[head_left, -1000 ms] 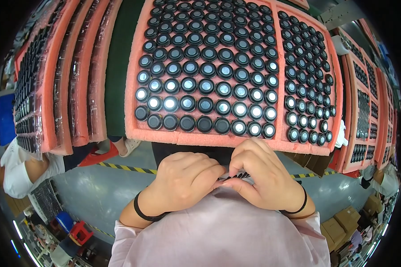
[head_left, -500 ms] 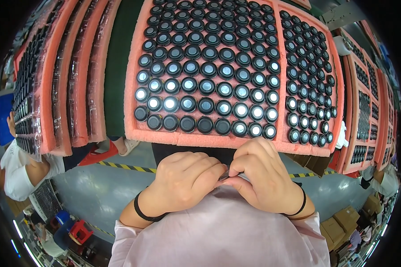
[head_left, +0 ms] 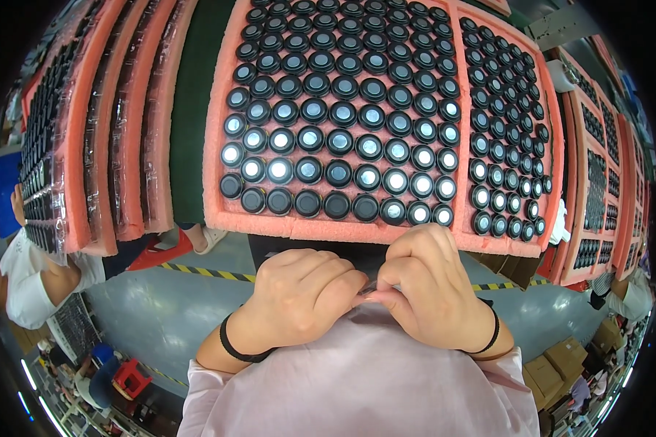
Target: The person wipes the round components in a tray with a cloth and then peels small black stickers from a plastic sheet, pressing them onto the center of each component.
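My left hand [head_left: 295, 298] and my right hand [head_left: 436, 295] meet in front of my chest, just below the near edge of a pink foam tray [head_left: 321, 230]. Both are closed, thumbs and fingertips pinched together. A small, thin, shiny piece shows between the fingertips, too covered to name. Rows of round black parts fill the tray's two compartments. Most carry a round silvery disc on top, such as this black part [head_left: 366, 177]. Several in the nearest row, at the left, have plain dark tops, including this dark-topped part [head_left: 252, 200].
More pink foam trays [head_left: 75, 167] with clear plastic sheets are stacked at the left, where a co-worker's arm [head_left: 58, 280] reaches in. Other filled foam trays [head_left: 572, 189] stand at the right. Cardboard boxes [head_left: 565, 364] and a red stool [head_left: 131, 379] are on the floor.
My right fingers have shifted slightly, and a little more of the shiny piece shows between the hands. The tray and its parts look the same.
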`<state>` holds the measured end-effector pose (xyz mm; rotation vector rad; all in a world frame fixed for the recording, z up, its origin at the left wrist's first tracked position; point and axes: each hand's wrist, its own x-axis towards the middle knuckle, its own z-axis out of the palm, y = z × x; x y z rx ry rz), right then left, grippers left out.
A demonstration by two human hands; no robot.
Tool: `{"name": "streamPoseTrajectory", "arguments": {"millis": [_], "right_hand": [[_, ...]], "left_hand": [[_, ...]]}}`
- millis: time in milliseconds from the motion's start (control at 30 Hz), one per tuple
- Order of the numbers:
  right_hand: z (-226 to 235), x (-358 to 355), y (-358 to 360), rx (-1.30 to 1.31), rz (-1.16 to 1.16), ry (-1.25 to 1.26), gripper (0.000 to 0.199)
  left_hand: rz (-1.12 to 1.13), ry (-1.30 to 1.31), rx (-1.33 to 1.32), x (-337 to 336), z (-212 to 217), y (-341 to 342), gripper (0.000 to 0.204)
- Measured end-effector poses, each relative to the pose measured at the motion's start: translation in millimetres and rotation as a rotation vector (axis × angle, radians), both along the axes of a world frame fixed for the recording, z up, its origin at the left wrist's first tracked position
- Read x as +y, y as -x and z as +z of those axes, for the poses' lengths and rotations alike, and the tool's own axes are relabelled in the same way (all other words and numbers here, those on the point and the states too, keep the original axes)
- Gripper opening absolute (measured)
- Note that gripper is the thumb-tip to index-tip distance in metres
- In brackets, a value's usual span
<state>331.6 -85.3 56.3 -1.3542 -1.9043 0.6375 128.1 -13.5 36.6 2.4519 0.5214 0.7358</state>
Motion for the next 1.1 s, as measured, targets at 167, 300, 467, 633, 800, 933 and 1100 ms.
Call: {"name": "streamPoseTrajectory", "arguments": {"millis": [167,300,467,633,800,933,1100], "right_hand": [[0.3,-0.4,0.6,-0.014,-0.025,-0.010,0.033],[1.1,0.1,1.3,0.021,-0.042,0.015,0.031],[3.3,-1.6,-4.2,-0.067,0.023,-0.070,0.031],[3.6,-0.6,-12.0,0.111,0.097,-0.038,0.031],[-5.9,1.7,-11.2,0.423,0.011,0.198,0.038],[-10.1,2.9,-10.4,0.410,0.080,0.205,0.041],[-11.5,5.1,-8.3,0.418,0.064,0.178,0.039]], "left_hand": [[0.010,0.009,-0.015,0.1,0.0,0.1,0.030],[0.024,0.002,-0.020,0.3,-0.8,-0.5,0.030],[0.030,0.034,-0.002,0.8,-0.8,4.6,0.033],[0.053,0.061,0.003,2.5,0.5,6.6,0.036],[0.042,0.075,-0.005,2.3,1.8,4.6,0.036],[0.033,0.082,-0.011,2.3,2.1,4.6,0.035],[0.023,0.076,-0.007,2.7,1.6,4.6,0.032]]}}
